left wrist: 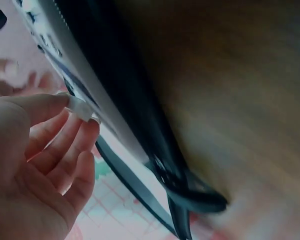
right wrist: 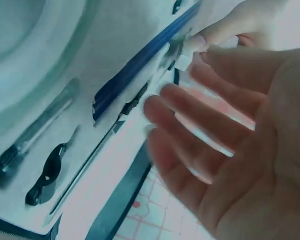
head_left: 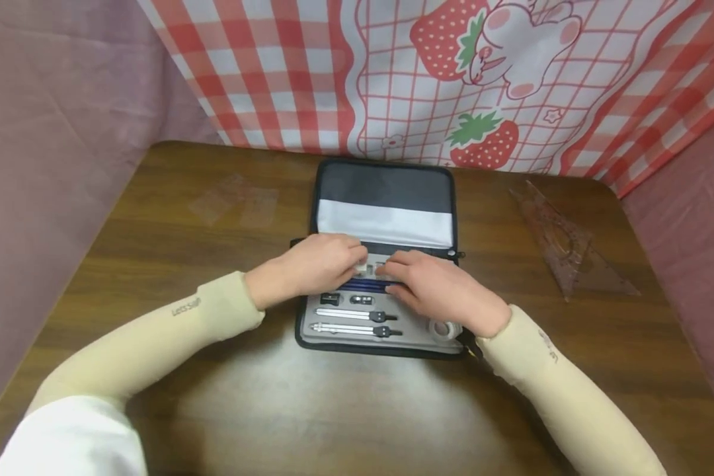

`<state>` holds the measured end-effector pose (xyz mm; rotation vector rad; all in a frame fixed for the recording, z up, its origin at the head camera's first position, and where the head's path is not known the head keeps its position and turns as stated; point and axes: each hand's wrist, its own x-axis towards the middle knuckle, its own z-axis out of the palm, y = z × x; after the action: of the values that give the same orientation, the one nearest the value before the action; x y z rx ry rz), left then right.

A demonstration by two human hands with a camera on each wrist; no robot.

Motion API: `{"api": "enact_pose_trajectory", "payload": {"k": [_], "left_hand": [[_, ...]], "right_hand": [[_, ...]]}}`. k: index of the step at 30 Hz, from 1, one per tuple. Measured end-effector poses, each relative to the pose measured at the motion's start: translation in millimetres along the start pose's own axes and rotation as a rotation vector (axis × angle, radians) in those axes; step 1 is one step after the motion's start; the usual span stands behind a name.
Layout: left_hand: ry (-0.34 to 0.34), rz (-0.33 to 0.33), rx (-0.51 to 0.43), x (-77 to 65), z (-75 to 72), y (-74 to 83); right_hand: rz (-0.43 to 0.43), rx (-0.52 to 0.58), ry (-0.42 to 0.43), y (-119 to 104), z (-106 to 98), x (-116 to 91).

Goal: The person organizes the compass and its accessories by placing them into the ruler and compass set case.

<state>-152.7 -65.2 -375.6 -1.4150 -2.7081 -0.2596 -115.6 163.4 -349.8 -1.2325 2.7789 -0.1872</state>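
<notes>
A zippered drawing-set case [head_left: 387,225] lies unfolded before me. Over its upper tray, my left hand [head_left: 327,263] pinches a small white eraser [left wrist: 79,108] between thumb and fingers. Facing it, my right hand [head_left: 431,284] has loosely bent, spread fingers, with its thumb and index tips right beside the eraser in the right wrist view. Dark blue pencils [head_left: 363,285] lie just below both hands. Nearer me in the tray are a black sharpener [head_left: 330,299], a small metal piece [head_left: 361,300] and two silver compasses. A whitish ring-shaped roll [head_left: 445,329] sits under my right wrist.
Transparent set squares [head_left: 556,241] lie at the right of the wooden table [head_left: 357,410]. Thin clear sheets [head_left: 258,206] lie at the back left. A red-and-white checked cloth [head_left: 285,79] hangs behind, and pink cloth flanks both sides.
</notes>
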Motion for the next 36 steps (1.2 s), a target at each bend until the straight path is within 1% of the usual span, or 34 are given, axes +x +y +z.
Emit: {"api": "enact_pose_trajectory", "payload": {"k": [3,6,11,16,20,23,26,28,31,34,36], "left_hand": [[0.017,0.003,0.014,6.0,4.4,4.7],[0.042,0.005,0.019,9.7,7.0,7.7],[0.051,0.022,0.035,9.6,8.4,9.0],[0.053,0.054,0.074,5.9,7.5,6.5],[0.047,0.057,0.104,-1.5,4.4,3.9],[0.013,0.049,0.146,-9.9,1.3,1.8],[-0.021,0.061,0.177,-17.3,-0.3,0.2],[-0.045,0.063,0.171,-20.5,-0.2,-0.6],[-0.061,0.066,0.153,-23.0,0.0,-1.0],[-0.077,0.039,0.113,-24.4,-0.8,-3.8],[-0.065,0.002,0.058,-26.9,-2.4,-9.6]], "right_hand": [[-0.050,-0.002,0.016,4.5,2.6,8.4],[-0.077,0.008,0.018,8.9,6.5,12.2],[-0.096,0.030,-0.015,13.3,11.1,13.8],[-0.100,0.033,-0.038,13.3,12.4,15.8],[-0.105,0.016,-0.053,11.2,12.7,17.0],[-0.102,-0.002,-0.068,9.4,13.3,18.1],[-0.096,-0.009,-0.081,8.7,13.7,18.8],[-0.094,-0.009,-0.087,8.8,14.0,19.0],[-0.082,-0.002,-0.091,9.8,13.9,18.4],[-0.069,0.014,-0.090,10.7,13.4,17.2],[-0.059,0.038,-0.082,10.9,12.5,15.5]]}}
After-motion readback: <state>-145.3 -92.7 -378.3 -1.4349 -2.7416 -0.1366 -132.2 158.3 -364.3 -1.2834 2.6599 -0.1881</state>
